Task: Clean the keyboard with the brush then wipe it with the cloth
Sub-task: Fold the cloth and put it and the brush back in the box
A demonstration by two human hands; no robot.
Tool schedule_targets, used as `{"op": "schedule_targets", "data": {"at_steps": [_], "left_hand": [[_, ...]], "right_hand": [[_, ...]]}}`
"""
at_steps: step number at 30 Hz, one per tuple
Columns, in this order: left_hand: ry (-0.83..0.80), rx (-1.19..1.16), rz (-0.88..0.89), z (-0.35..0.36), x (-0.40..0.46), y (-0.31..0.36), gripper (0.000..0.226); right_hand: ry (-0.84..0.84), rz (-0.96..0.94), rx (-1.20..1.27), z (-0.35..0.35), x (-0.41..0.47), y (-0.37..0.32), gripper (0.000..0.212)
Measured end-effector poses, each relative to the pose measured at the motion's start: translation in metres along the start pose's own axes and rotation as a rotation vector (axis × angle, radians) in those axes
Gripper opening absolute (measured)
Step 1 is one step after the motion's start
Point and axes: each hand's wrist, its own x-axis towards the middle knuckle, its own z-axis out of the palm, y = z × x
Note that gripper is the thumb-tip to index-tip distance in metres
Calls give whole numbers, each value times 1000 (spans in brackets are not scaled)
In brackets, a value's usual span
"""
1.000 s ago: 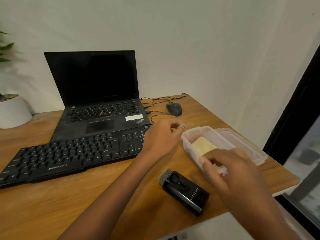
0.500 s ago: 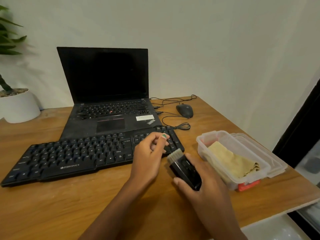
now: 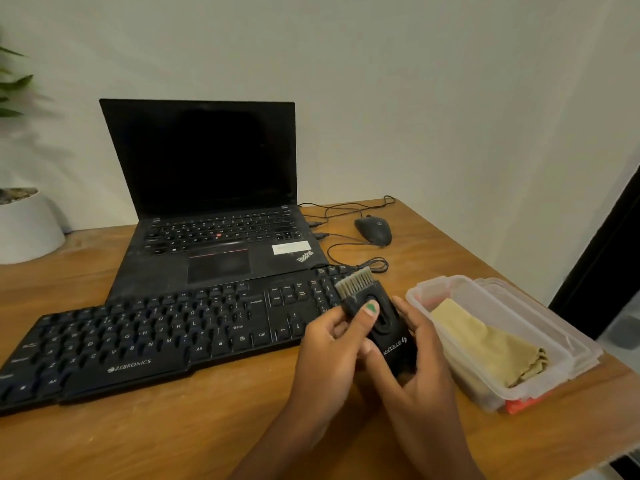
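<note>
A black keyboard lies across the wooden desk in front of an open laptop. Both hands hold a black brush with pale bristles pointing away, lifted just over the keyboard's right end. My left hand grips its left side, the thumb pressed on the slider on top. My right hand cups its body from below and the right. A yellow cloth lies folded inside a clear plastic box to the right of the hands.
The black laptop stands open with a dark screen behind the keyboard. A black mouse and its cables lie at the back right. A white plant pot sits at the far left. The desk edge runs close on the right.
My right hand left the box, picked the brush up from the desk and raised it. My left hand came off the keyboard's right end and took hold of the brush too.
</note>
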Motion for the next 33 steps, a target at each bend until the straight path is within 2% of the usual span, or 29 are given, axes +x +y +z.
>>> {"op": "schedule_targets", "data": {"at_steps": [2,5,9,14,24,33], "left_hand": [[-3,-6,13,-1,1,2,19],[-12,22,24,-2,0,0,25],[-40,32,43,-1,-3,0,23],[-47,68,28,-1,-1,2,19],[-81,-26,-77,-4,0,-1,17],[-106,17,-26,-4,0,-3,22]], "right_hand": [[-64,98,120,1,0,0,52],[-139,165,160,1,1,0,43],[-176,183,186,0,1,0,49],[-188,215,222,0,0,4,51],[-183,209,230,-3,0,1,47],[-140,203,218,-2,1,3,52]]}}
